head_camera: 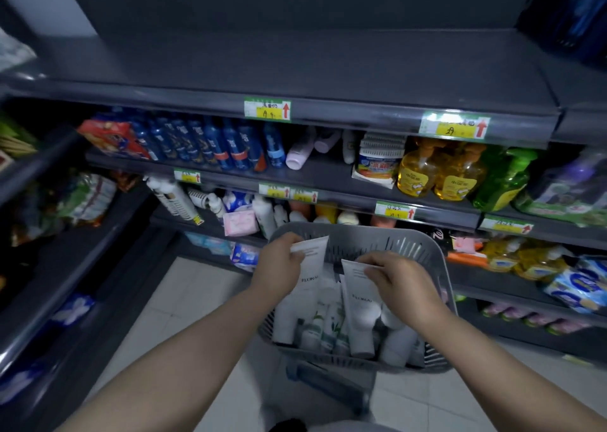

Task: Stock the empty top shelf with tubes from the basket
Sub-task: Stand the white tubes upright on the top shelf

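A grey slotted basket [377, 234] stands below me in front of the shelving, holding several white tubes [328, 329]. My left hand [277, 267] pinches the flat end of one white tube [312, 257] over the basket's left side. Over the right side, my right hand [399, 283] grips the flat end of a second white tube [359, 303]. Both tubes hang cap-down, their lower ends still among the others. The dark top shelf [312, 60] above is bare, with price labels along its front edge.
The lower shelves hold blue bottles [216, 144], yellow pump bottles [440, 172], a green bottle [502, 178] and packets. More stocked shelving [59, 234] runs along the left. A dark blue item [578, 14] sits at the upper right. The floor is pale tile [184, 300].
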A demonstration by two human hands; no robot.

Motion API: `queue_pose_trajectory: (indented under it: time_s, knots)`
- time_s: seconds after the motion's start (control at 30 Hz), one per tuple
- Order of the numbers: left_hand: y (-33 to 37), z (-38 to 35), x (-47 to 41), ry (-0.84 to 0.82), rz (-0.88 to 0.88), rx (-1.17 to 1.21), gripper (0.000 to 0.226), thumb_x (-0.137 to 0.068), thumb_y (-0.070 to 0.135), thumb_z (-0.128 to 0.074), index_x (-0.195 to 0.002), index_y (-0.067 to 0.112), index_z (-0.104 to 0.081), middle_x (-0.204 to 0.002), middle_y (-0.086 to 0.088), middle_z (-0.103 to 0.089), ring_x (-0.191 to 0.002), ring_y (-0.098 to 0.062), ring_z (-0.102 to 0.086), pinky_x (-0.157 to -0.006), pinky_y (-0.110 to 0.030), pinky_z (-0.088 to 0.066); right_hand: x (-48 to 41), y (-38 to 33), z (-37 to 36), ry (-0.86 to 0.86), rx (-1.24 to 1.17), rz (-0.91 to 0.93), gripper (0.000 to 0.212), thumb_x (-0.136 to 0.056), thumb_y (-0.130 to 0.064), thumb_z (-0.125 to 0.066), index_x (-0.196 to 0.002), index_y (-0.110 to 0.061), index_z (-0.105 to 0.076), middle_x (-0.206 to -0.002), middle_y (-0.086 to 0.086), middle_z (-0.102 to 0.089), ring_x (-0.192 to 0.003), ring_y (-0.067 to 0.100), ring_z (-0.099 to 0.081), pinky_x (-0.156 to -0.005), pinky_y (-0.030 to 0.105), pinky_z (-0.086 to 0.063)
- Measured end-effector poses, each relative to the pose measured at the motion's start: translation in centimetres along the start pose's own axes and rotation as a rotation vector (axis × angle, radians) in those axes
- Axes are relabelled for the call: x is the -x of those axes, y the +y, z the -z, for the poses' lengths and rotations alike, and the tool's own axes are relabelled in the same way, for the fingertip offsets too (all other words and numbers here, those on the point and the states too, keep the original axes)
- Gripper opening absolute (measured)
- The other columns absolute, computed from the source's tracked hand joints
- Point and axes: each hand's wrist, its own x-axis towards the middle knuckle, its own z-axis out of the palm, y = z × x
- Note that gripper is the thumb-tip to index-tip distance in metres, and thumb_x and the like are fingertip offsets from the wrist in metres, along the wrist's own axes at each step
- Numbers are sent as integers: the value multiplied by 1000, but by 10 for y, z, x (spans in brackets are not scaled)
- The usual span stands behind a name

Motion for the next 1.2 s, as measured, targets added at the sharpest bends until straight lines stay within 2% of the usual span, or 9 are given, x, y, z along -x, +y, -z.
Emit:
queue_pose_trajectory:
  time_s: [0.07, 0.17, 0.23, 0.4, 0.6, 0.77, 0.9, 1.07, 1.2]
  knots:
    - [7, 19, 2, 54, -51, 71, 17, -93, 11, -55, -107, 12, -64, -96, -3, -67, -87, -18, -61, -67, -24, -43, -3, -13, 4, 35, 23, 24, 23, -93, -20, -56, -112, -29, -67, -110, -3, -69, -105, 21, -63, -86, 39, -50]
    - [14, 51, 0, 98, -86, 156, 13, -92, 12, -55, -100, 19, -63, -85, 4, -61, -75, -12, -58, -58, -21, -40, -10, -35, 6, 86, 67, 53, 24, -93, -23, -56, -112, -34, -65, -113, -7, -68, -108, 20, -62, -88, 40, -49]
    - [13, 73, -3, 123, -122, 160, 13, -92, 13, -55, -94, 25, -60, -79, 10, -59, -68, -6, -54, -55, -21, -41, -15, -52, 4, 104, 80, 61, 23, -93, -26, -55, -111, -37, -64, -110, -10, -68, -106, 19, -62, -86, 39, -49]
    - [-10, 132, -14, 161, -198, 135, 15, -88, 13, -56, -86, 27, -59, -71, 11, -57, -64, -9, -51, -54, -26, -37, -32, -104, -16, 198, 58, 39, 20, -94, -25, -54, -108, -34, -64, -105, -7, -67, -101, 19, -63, -86, 42, -49]
    - [-54, 207, -28, 144, -261, 202, 12, -94, 13, -54, -97, 22, -63, -78, 4, -59, -59, -10, -50, -50, -25, -37, -51, -177, -46, 368, 44, -31, 20, -95, -25, -53, -111, -33, -63, -107, -1, -69, -101, 23, -64, -83, 43, -51]
    - [-68, 269, -46, 170, -324, 230, 12, -93, 15, -56, -97, 24, -64, -93, 1, -66, -76, -17, -61, -66, -33, -50, -69, -240, -51, 476, 19, -14, 20, -95, -21, -53, -111, -29, -63, -107, 0, -68, -97, 22, -64, -78, 41, -52]
    - [-56, 320, -73, 220, -389, 318, 13, -92, 13, -55, -96, 21, -64, -94, -5, -68, -66, -16, -57, -53, -28, -45, -94, -288, -34, 564, -34, -4, 20, -95, -21, -53, -110, -27, -63, -108, -3, -69, -99, 18, -61, -72, 31, -46]
    - [-24, 371, -116, 316, -398, 480, 19, -83, 11, -55, -88, 24, -68, -92, 3, -71, -87, -20, -69, -77, -47, -59, -139, -334, 2, 684, -101, 67, 18, -94, -21, -53, -107, -27, -64, -109, -2, -67, -101, 18, -61, -78, 36, -51]
    - [1, 390, -158, 405, -411, 453, 23, -80, 12, -52, -91, 24, -68, -93, 7, -70, -88, -17, -67, -80, -40, -59, -180, -351, 28, 774, -145, 104, 18, -94, -21, -52, -102, -31, -65, -107, -7, -67, -98, 14, -61, -76, 34, -51]
